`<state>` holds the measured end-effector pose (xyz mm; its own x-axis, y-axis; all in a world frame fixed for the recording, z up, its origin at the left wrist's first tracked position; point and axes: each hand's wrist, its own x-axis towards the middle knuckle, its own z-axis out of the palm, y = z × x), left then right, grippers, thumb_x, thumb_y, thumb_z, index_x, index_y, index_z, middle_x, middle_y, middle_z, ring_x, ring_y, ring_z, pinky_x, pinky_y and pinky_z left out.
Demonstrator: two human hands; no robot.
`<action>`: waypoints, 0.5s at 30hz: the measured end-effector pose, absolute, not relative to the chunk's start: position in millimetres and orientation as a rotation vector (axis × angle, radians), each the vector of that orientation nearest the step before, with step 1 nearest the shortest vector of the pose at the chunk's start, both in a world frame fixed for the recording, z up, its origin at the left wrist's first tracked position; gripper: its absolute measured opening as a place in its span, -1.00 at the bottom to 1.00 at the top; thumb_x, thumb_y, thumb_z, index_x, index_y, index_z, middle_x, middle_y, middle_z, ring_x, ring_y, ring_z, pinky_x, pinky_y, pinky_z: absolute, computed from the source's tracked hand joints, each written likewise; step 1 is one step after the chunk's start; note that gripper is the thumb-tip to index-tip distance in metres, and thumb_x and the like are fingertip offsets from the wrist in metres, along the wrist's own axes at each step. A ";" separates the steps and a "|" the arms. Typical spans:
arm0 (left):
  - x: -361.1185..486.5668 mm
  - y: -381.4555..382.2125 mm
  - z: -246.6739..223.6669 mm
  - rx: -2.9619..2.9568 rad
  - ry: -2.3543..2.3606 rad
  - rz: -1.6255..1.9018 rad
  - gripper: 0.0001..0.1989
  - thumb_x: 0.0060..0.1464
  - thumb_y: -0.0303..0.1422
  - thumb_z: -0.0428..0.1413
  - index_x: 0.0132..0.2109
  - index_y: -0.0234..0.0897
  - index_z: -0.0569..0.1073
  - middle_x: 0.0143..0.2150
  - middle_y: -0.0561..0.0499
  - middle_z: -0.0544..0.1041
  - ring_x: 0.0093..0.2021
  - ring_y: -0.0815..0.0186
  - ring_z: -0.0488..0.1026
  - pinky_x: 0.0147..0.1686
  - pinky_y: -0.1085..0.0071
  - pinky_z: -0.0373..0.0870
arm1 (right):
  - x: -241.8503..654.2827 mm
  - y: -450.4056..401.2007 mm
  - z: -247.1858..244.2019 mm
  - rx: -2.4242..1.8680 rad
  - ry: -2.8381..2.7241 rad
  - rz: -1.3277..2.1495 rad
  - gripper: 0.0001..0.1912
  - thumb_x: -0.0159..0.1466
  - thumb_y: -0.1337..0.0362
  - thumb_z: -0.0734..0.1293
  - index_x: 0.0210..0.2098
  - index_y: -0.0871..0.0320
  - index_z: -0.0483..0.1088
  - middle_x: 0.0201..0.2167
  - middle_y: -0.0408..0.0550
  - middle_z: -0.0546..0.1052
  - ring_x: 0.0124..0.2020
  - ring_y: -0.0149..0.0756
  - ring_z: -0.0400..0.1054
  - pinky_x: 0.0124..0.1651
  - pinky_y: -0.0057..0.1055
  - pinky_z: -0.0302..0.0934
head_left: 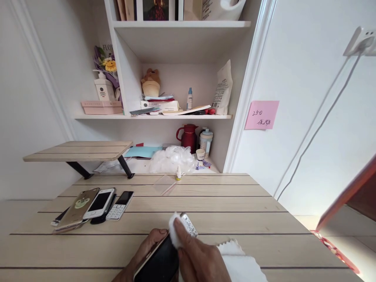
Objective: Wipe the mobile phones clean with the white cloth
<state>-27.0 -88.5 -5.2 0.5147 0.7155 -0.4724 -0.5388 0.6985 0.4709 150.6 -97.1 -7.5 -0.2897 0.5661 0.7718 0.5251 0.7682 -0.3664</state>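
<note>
Phones (88,205) lie grouped on the left of the table (235,211), seemingly not yet cleaned. At the near edge, the left hand (143,250) grips a black phone (157,264), while the right hand (198,256), fingers closed, presses a cotton pad (175,231) onto a keypad phone (189,225).

A home room (cluttered wall shelves (147,116))
</note>
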 end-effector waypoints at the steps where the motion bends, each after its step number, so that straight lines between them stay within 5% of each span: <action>1: -27.4 -88.8 -4.3 0.280 0.691 0.757 -0.60 0.11 -0.15 0.24 -0.57 -0.31 0.44 -0.66 0.00 0.46 -0.62 0.34 0.43 -0.60 0.52 0.28 | 149.4 -98.4 -7.9 -0.784 -1.982 0.040 -0.45 0.50 0.27 0.04 0.45 0.07 0.10 -0.51 -0.08 0.56 -0.66 -0.33 0.43 -0.58 -0.53 0.28; 8: -22.0 -92.5 2.8 0.394 0.641 0.651 -0.38 0.13 0.03 0.07 -0.49 -0.51 0.59 -0.57 -0.27 0.57 -0.66 0.18 0.49 -0.70 0.41 0.26 | 173.2 -95.6 15.8 -0.946 -1.911 0.189 -0.49 0.49 0.29 0.12 0.40 0.14 0.21 -0.36 0.00 0.64 -0.42 -0.28 0.58 -0.31 -0.49 0.47; 15: -26.7 -88.3 0.2 0.371 0.610 0.831 -0.57 0.11 -0.08 0.18 -0.49 -0.38 0.54 -0.58 -0.12 0.57 -0.62 0.25 0.48 -0.60 0.46 0.31 | 150.9 -106.5 -12.4 -0.800 -2.095 -0.002 -0.45 0.48 0.29 0.14 0.44 0.02 0.14 -0.50 -0.09 0.55 -0.64 -0.35 0.44 -0.57 -0.54 0.30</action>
